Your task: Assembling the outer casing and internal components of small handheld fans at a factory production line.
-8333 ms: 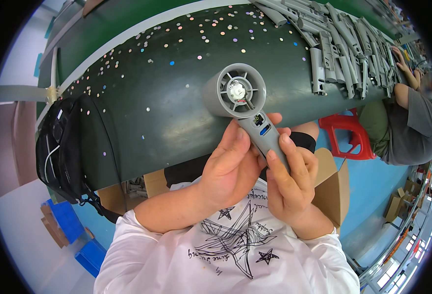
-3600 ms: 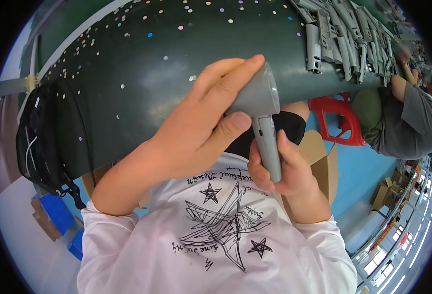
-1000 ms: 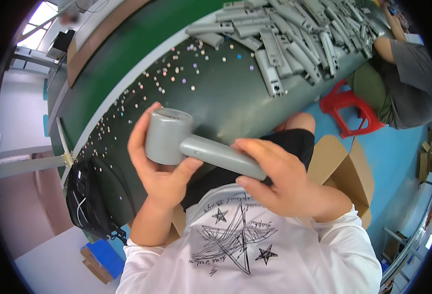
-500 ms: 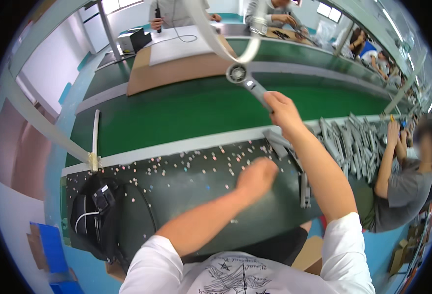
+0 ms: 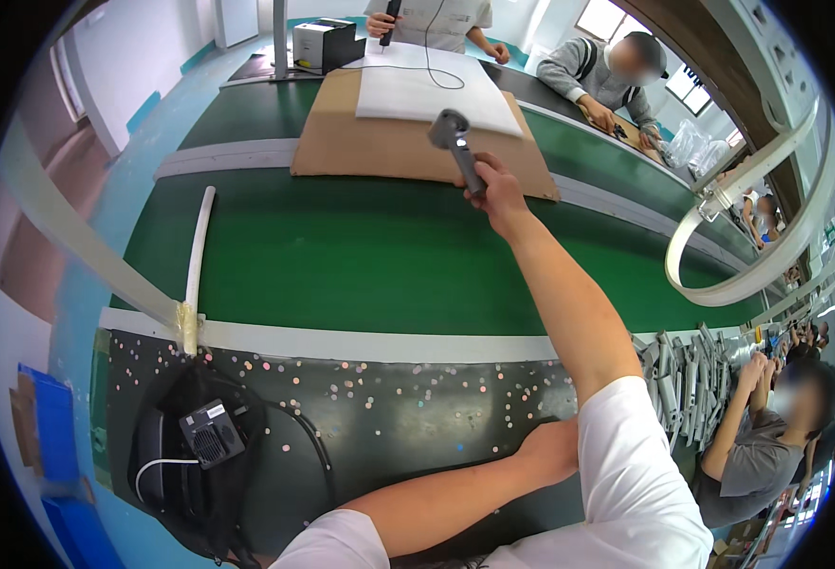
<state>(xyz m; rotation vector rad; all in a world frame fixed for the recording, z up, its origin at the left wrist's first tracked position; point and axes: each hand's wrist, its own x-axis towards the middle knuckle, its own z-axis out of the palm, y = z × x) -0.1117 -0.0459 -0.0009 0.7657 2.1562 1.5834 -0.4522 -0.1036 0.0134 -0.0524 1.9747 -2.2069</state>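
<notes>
Out over the green belt, my right hand (image 5: 495, 194) is wrapped round the handle of a grey handheld device (image 5: 459, 150) with a round head and straight grip, shaped like a small fan or hair dryer. Its head points away from me, in front of the cardboard sheet. My left hand (image 5: 550, 449) is low over the near dark bench, beside my right sleeve. Its fingers are hidden behind that sleeve, so whether it holds anything does not show.
Small pale stickers or bits dot the bench (image 5: 380, 427). A black bag (image 5: 176, 474) sits left, and grey parts (image 5: 688, 384) are piled right, near a seated co-worker (image 5: 768, 436). Beyond the green belt (image 5: 342, 256) lies cardboard (image 5: 342, 142); a white hoop (image 5: 711, 289) hangs right.
My right arm has reached farther forward with the grey device, toward the cardboard. My left hand has drawn back to the right, against my right sleeve. The view has turned right.
</notes>
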